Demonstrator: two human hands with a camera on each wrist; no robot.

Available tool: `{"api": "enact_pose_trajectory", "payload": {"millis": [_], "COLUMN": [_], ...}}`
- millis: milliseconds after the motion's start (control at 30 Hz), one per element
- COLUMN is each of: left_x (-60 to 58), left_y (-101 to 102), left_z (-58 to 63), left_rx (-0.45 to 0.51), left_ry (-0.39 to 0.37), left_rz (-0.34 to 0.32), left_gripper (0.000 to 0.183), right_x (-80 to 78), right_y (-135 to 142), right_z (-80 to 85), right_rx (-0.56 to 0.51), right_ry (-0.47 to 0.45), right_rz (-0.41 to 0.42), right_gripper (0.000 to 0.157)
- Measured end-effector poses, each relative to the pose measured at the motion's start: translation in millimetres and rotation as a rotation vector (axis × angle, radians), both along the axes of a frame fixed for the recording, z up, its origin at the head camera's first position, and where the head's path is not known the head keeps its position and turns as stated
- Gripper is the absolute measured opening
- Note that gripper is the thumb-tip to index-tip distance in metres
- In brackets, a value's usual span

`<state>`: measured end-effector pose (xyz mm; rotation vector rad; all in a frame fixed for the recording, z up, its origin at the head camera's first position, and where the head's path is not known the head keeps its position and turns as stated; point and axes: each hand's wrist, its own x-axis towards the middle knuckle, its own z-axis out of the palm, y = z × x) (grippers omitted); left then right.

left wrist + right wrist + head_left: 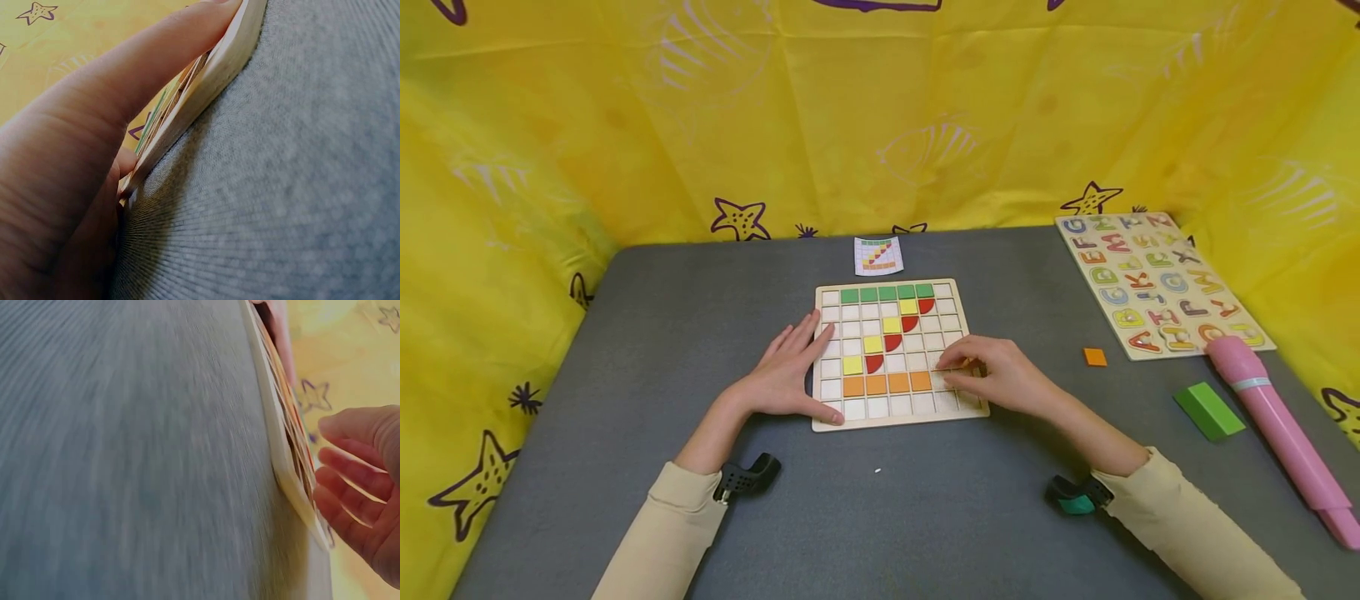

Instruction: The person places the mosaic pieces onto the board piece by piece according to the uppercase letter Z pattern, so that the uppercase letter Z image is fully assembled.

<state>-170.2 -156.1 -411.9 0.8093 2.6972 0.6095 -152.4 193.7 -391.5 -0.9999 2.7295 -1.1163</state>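
Note:
A square wooden grid board (880,423) lies on the table, with a row of green tiles (887,293) at its top. Yellow squares (872,344) and red quarter-round tiles (892,342) run diagonally below, above a row of orange tiles (898,382). My left hand (786,371) rests spread along the board's left edge, its thumb (156,59) at the near corner. Over the board's right side hovers my right hand (1000,375), beside the right end of the orange row. In the right wrist view its fingers (347,497) are loosely bent, with no tile visible between them.
A small pattern card (877,257) lies behind the board. To the right are a loose orange tile (1095,357), a green block (1210,412), a pink cylindrical object (1285,433) and an alphabet puzzle board (1108,312). Yellow cloth (850,125) hangs around the table.

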Motion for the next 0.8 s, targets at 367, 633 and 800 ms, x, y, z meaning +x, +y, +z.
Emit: {"api": "enact_pose_trajectory", "payload": {"millis": [367, 633, 800], "left_x": [0.8, 0.2, 0.1], "left_y": [-1, 0, 0], "left_z": [0.1, -0.1, 0.5], "left_rx": [0.004, 0.000, -0.003], "left_ry": [-0.001, 0.001, -0.005], "left_rz": [0.002, 0.004, 0.007], "left_gripper": [0.132, 0.132, 0.132], "right_x": [2.1, 6.5, 9.3], "right_y": [61, 112, 135], "right_z": [2.6, 6.2, 5.0], "right_rx": [0.090, 0.182, 0.205], "right_ry": [0.116, 0.142, 0.106], "right_rz": [-0.194, -0.324, -0.332], "right_gripper": [0.019, 0.023, 0.034]}}
